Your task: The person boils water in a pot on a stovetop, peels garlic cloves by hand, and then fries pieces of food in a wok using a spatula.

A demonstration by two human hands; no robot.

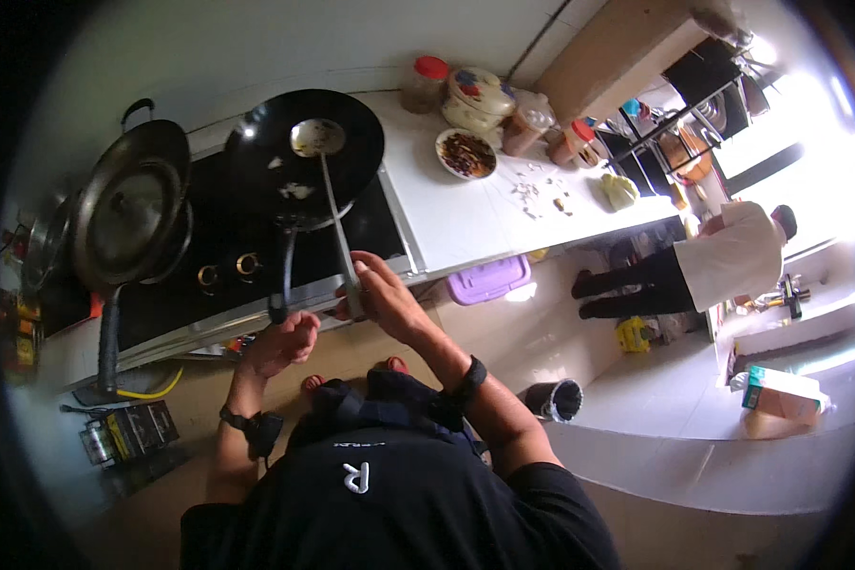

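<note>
My right hand (392, 299) grips the end of a long-handled metal ladle (338, 239). The ladle's round bowl rests inside a black wok (256, 189) on the stove. Small pale pieces of food (296, 190) lie in the wok near its handle side. My left hand (285, 345), fingers curled in, is just below the tip of the wok handle (287, 274); whether they touch is unclear, and nothing shows in it. A second, worn pan (132, 206) with a black handle stands to the left.
Gold knobs (247, 265) sit on the black glass stove (178, 299). To the right, the white counter (442, 221) bears a bowl of dried spices (465, 154), a floral lidded pot (479, 100) and jars (425, 84). A person (730, 260) stands farther right. A bin (554, 400) is on the floor.
</note>
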